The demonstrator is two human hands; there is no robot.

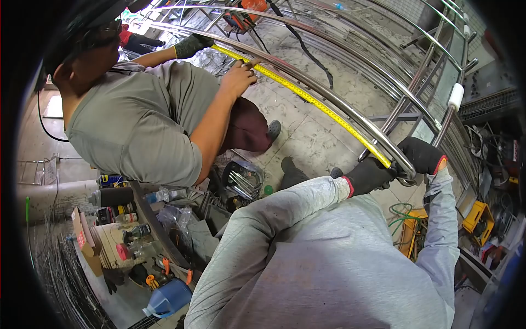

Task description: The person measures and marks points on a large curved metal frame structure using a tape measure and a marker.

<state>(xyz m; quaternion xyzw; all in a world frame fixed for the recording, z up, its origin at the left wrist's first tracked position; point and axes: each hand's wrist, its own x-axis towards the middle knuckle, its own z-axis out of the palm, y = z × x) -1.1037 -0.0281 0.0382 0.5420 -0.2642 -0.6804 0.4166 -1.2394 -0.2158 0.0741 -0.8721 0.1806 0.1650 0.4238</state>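
Monitor: State the left grip.

Operator: My left hand (370, 176), in a black glove with a red cuff, is closed on the near end of the yellow measuring tape (329, 111).

Monitor: State the right grip.

Operator: My right hand (422, 155), gloved alike, is beside the left, at the near end of the curved, polished metal tube (359, 119). I cannot tell how far its fingers close.

Monitor: Locate the tape.

Operator: It extends alongside the tube, above the grey tiled floor (301, 123).

Monitor: Report the far end.

Operator: A co-worker in a grey shirt (137, 126) has a dark-gloved hand (193, 46) at the tape's far visible portion. The co-worker's bare hand (239, 78) is at the tape, nearer to me.

Monitor: Report the right side.

Operator: A white cylindrical sleeve (455, 97) surrounds part of a metal bar, beyond my right hand.
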